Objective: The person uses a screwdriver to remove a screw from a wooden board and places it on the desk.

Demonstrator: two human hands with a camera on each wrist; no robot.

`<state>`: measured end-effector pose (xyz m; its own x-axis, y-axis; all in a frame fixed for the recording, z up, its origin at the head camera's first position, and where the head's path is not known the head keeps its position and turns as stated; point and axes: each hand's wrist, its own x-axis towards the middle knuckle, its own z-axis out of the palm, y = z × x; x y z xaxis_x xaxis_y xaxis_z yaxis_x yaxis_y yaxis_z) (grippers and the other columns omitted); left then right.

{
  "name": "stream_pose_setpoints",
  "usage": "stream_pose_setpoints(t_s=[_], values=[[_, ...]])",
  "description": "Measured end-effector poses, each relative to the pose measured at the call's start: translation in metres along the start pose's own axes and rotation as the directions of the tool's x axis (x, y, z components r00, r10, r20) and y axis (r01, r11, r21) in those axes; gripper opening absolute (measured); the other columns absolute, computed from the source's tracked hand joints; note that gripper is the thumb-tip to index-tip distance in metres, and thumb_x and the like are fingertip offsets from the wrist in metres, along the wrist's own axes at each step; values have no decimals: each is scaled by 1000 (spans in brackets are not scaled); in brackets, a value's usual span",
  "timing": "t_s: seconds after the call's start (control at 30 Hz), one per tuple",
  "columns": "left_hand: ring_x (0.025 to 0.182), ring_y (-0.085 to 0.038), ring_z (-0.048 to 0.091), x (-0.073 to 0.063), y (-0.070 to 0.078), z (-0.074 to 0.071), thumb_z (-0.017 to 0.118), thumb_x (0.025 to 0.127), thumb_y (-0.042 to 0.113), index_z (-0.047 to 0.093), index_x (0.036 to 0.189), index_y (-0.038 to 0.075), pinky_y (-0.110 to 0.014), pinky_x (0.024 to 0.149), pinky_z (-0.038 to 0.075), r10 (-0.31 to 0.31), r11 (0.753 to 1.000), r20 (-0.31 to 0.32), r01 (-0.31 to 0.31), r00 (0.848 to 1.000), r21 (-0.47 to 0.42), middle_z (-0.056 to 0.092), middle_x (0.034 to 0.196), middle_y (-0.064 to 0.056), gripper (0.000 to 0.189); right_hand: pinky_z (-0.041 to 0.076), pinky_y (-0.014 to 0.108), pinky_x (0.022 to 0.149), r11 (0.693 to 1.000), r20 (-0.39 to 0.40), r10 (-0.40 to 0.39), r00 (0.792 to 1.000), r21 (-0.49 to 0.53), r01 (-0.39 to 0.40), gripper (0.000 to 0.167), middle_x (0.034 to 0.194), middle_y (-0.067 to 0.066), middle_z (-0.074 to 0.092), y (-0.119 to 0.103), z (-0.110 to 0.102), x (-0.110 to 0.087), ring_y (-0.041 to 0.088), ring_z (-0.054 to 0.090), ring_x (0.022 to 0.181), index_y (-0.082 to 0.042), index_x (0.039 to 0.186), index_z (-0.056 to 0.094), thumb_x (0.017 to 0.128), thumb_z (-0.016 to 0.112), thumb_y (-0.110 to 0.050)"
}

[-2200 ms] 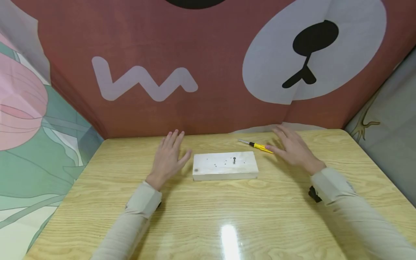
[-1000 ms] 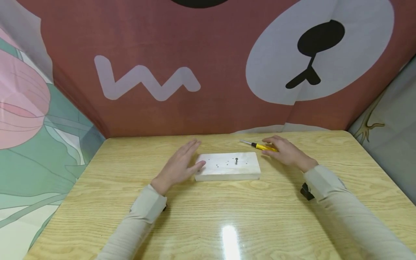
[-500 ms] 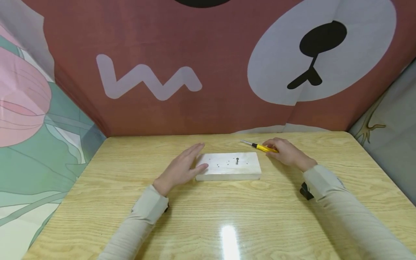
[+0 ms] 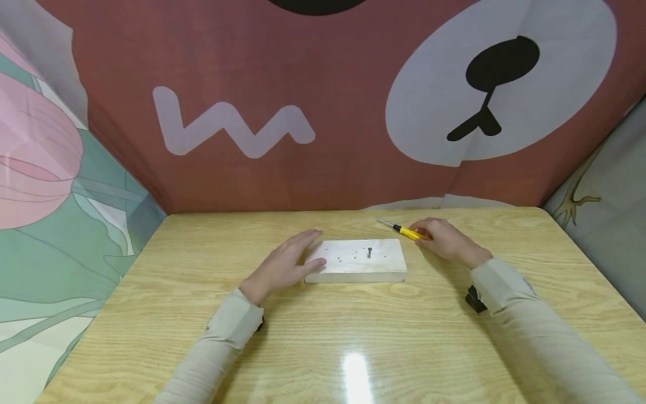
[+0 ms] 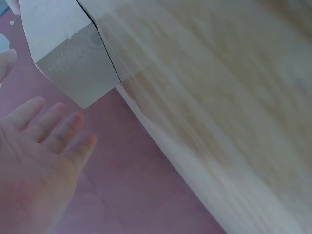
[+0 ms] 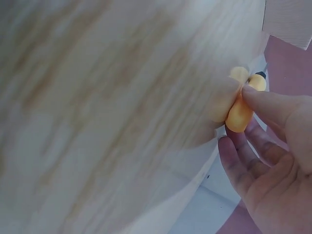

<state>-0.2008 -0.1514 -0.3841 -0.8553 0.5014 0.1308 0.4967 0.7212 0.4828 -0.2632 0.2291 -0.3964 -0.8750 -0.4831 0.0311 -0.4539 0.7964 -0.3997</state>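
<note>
A pale wooden block (image 4: 388, 266), dotted with small holes, lies on the table with a screw (image 4: 369, 252) standing upright in its top. My left hand (image 4: 280, 268) is at the block's left end, fingers straight and thumb overlapping the top face; the left wrist view shows the fingers (image 5: 54, 129) spread beside the block (image 5: 80, 68). Behind the block's right end lies a screwdriver (image 4: 406, 232) with a yellow handle, black collar and metal shaft pointing left. My right hand (image 4: 446, 241) pinches the handle's rear end, thumb against the handle (image 6: 240, 117) in the right wrist view.
The wood-grain table (image 4: 303, 348) ends at a back edge just beyond the screwdriver. A reddish printed cloth (image 4: 252, 179) hangs right behind that edge, with more cloth at both sides. Each wrist carries a small black device, the right one (image 4: 475, 300) plainly visible.
My left hand has moved right and lowered to the block's left end. My right hand has come in to the screwdriver, and its fingers have curled around the handle.
</note>
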Motion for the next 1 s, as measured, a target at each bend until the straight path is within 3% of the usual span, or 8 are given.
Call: stream_pose_setpoints(t_s=[0.47,0.7,1.0], values=[[143,-26,42,1,-1,2,65,96,42,51,145,10,-46,120,33,5,999,53,-2,999,-47,49,151,-8,60,55,46,79,999,61,43,997,30,-45,33,107,23,67,0,-5,-1,30,64,92,9,122,63,92,66,-3],[147,-30,36,-1,-3,2,63,97,41,49,146,9,-49,121,31,1,999,108,4,994,-50,41,156,-13,61,54,44,76,999,52,44,998,20,-45,31,104,21,68,-2,-5,-1,25,62,87,9,120,65,92,68,-5],[148,-30,34,-1,-1,-1,63,97,40,48,147,7,-48,121,31,-15,997,132,24,991,-68,38,158,-13,62,56,48,81,998,43,59,997,20,-60,30,107,23,68,-2,-5,-4,30,66,93,10,119,65,93,66,-3]])
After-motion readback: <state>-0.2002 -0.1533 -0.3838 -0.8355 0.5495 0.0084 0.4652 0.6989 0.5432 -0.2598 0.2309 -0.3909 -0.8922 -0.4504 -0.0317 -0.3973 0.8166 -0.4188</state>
